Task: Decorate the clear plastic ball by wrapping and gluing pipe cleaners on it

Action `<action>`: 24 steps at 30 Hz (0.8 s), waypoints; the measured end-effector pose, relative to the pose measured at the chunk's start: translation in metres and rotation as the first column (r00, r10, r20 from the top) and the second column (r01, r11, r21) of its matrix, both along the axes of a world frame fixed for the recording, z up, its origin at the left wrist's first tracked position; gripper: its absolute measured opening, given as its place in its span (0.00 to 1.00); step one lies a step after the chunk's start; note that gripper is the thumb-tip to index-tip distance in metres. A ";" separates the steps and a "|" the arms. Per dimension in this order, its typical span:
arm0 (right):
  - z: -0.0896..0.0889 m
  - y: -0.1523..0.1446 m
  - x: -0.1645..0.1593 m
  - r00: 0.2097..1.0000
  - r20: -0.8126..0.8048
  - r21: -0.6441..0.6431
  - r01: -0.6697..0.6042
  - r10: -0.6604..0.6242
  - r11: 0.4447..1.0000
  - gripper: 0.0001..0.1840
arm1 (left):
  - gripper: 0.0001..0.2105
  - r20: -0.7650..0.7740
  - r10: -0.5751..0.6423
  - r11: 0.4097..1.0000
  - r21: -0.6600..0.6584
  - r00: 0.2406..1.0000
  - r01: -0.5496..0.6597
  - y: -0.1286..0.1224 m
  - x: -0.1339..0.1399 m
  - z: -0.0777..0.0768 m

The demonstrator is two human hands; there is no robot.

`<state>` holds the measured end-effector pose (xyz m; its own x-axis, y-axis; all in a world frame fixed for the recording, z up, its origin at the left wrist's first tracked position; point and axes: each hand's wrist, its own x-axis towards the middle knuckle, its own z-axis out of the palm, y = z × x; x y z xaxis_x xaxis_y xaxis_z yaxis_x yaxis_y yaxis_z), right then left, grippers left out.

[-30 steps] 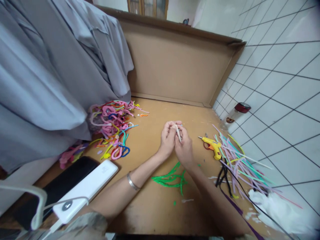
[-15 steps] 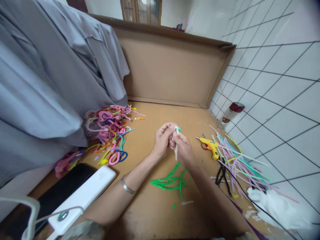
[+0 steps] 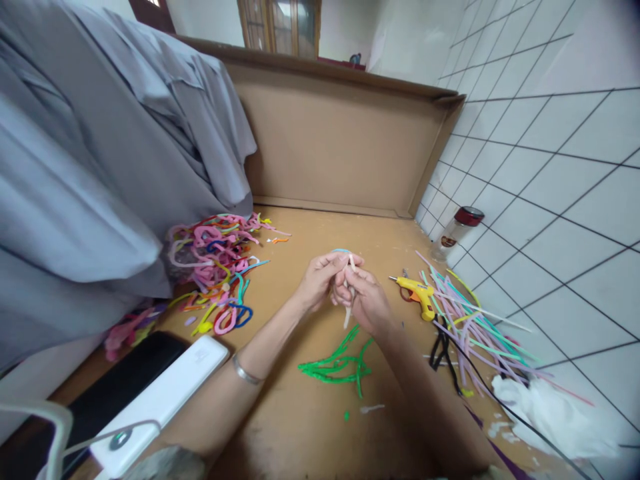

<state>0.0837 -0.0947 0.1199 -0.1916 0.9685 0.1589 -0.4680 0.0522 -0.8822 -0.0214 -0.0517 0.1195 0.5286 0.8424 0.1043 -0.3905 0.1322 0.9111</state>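
Close together over the middle of the table, my left hand and my right hand are both closed on a thin white pipe cleaner, whose end hangs below the fingers. A bit of blue shows above my left fingers; most of that piece is hidden. Below the hands lie several green pipe cleaners, joined in a leaf-like spread. A small green scrap and a whitish strip rest nearer to me.
Right of my hands sits a yellow glue gun beside loose lilac and mint pipe cleaners. A jar and crumpled white tissue are at the wall. At left are a colourful tangle, a white power bank and grey cloth.
The fingers have shifted around the white pipe cleaner, and its hanging end now slants a little left. The blue and green piece at the fingertips has turned, leaving only blue showing.
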 end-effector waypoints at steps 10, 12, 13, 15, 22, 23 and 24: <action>-0.002 -0.001 -0.003 0.998 -0.034 -0.026 -0.050 0.049 0.998 0.22 | 0.22 0.111 0.090 0.995 -0.060 0.990 -0.084 0.003 0.002 0.000; -0.002 -0.002 -0.005 0.997 -0.043 -0.032 -0.069 0.067 0.997 0.21 | 0.21 0.177 0.183 0.983 -0.069 0.967 -0.173 0.005 0.003 0.003; -0.002 -0.002 -0.007 0.996 -0.051 -0.037 -0.074 0.072 0.997 0.20 | 0.21 0.206 0.226 0.974 -0.077 0.952 -0.214 0.006 0.003 0.004; -0.002 -0.003 -0.009 0.995 -0.063 -0.046 -0.075 0.072 0.996 0.19 | 0.21 0.242 0.294 0.956 -0.098 0.925 -0.278 0.008 0.002 0.006; -0.004 -0.006 -0.015 0.998 -0.038 -0.069 -0.056 0.053 0.996 0.20 | 0.19 0.249 0.435 0.901 -0.135 0.865 -0.413 0.010 0.002 0.004; -0.005 -0.007 -0.016 0.998 -0.028 -0.076 -0.051 0.049 0.996 0.20 | 0.18 0.254 0.455 0.890 -0.149 0.853 -0.431 0.011 0.002 0.004; -0.006 -0.007 -0.017 0.999 -0.018 -0.082 -0.046 0.045 0.996 0.20 | 0.17 0.260 0.479 0.878 -0.164 0.838 -0.451 0.011 0.002 0.005</action>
<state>0.0668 -0.1020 0.1143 -0.2340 0.9688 0.0822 -0.4825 -0.0423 -0.8749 -0.0198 -0.0403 0.1245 0.0315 0.9946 0.0987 -0.6659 -0.0527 0.7442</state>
